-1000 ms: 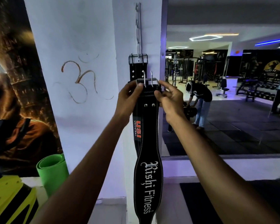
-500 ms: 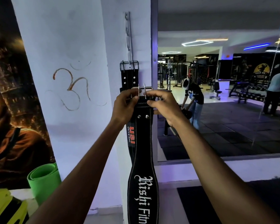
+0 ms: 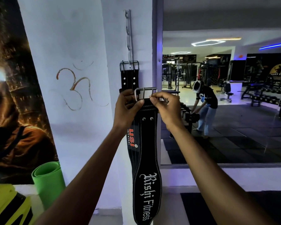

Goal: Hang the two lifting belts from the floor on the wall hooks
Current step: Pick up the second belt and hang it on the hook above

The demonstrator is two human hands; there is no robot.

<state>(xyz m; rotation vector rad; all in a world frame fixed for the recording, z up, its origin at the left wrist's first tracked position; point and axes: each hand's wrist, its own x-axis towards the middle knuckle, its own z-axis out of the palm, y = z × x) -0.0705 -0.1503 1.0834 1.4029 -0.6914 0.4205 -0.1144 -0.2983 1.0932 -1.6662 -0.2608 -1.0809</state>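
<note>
— Where were your hands at that moment?

— Both were up at the pillar (image 3: pixel 88 38). Your left hand (image 3: pixel 127 105) pinched the left side of the buckle (image 3: pixel 146 93) on the front belt (image 3: pixel 147 159), thumb and fingers closed on the metal frame. Your right hand (image 3: pixel 165 105) gripped the right side, fingertips closed on the buckle's lower bar and the belt's top edge.

— And the belt itself?

— It hung straight down from your hands, black with white stitching, "Rishi Fitness" lettered down its wide part, two rivets just under the buckle. Its lower end ran out of view at the bottom. The buckle stood upright, level with your knuckles, below the hook rail (image 3: pixel 128 38) — I couldn't tell whether it touched any hook.

— What about the other one?

— The back belt (image 3: pixel 129 80) was on the wall, its own buckle at the rail's lower end, so it looked hung there. It dropped behind the front belt and your left hand; a red "USI" label showed just left of the front belt.

— Anything else close by?

— A mirror (image 3: pixel 225 111) just right of the pillar, showing a gym floor and a person bent over. A rolled green mat (image 3: pixel 47 181) stood lower left, well apart from the belts, beside a dark poster (image 3: pixel 11 111).
</note>
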